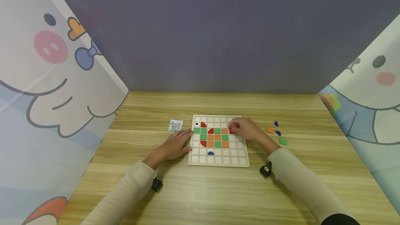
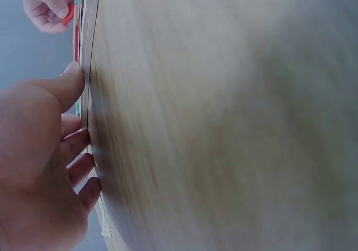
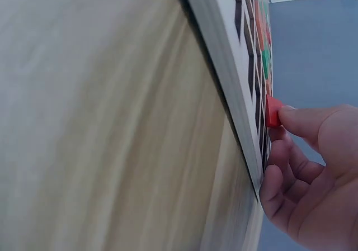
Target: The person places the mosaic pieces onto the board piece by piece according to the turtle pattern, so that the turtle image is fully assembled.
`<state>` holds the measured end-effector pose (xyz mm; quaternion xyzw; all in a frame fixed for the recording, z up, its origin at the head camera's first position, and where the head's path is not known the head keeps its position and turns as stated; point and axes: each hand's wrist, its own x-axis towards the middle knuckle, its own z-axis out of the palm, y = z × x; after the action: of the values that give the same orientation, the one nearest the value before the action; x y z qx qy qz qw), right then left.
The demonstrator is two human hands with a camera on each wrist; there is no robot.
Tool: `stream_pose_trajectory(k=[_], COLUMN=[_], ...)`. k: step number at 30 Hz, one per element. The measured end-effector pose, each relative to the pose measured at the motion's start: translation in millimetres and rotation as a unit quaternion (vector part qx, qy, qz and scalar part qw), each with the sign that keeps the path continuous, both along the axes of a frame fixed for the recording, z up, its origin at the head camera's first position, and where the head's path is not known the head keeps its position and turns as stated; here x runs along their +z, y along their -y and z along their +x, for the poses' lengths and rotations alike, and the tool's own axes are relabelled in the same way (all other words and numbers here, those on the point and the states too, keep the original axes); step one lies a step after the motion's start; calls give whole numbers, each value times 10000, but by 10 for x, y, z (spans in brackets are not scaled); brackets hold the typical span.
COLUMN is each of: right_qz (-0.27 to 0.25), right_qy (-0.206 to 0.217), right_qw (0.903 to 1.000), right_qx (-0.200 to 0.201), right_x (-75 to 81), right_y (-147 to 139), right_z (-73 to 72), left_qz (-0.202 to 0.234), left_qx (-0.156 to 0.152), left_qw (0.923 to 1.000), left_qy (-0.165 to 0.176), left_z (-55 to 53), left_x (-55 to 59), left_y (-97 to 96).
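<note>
A square wooden grid board [image 1: 219,163] lies on the table, with green, orange and red tiles in its middle cells. My right hand [image 1: 245,128] pinches a red tile [image 3: 273,112] between thumb and fingers over the board's right side; in the head view the fingers partly cover that tile. At the board's left edge my left hand [image 1: 175,144] rests with fingers extended, and its fingertips touch the rim in the left wrist view. A round eye tile [image 1: 197,124] sits near the upper left corner, and a blue half-round tile [image 1: 210,153] lies in a lower cell.
Left of the board lies a small pattern card [image 1: 175,125]. Loose pieces lie to the right: an orange tile [image 1: 270,130], a green tile [image 1: 283,141] and two blue half-round pieces [image 1: 278,133]. A dark panel [image 1: 218,44] stands behind the wooden table [image 1: 215,193].
</note>
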<state>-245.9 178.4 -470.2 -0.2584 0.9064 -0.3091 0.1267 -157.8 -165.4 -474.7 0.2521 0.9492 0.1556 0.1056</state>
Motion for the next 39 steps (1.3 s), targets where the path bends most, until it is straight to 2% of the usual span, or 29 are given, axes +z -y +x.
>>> stream_pose_trajectory(k=[12,19,24,28,39], right_qz=[152,266,159,91,135], right_qy=[-60,-344,-227,-160,-389], right_qw=[9998,9991,9996,9997,9985], right_qx=[-76,-1,-72,-145,-369], right_x=[-29,-53,-43,-30,-18], right_y=[59,72,55,12,-275], right_z=[-1,10,20,19,-2], left_qz=[34,20,-19,-13,34], left_qx=[2,29,59,61,-20], left_qw=[10000,10000,9999,10000,10000], left_qy=[29,48,80,67,-9], left_z=[5,14,9,9,5], left_x=[21,36,32,27,7], left_y=[-12,-9,-13,-10,1])
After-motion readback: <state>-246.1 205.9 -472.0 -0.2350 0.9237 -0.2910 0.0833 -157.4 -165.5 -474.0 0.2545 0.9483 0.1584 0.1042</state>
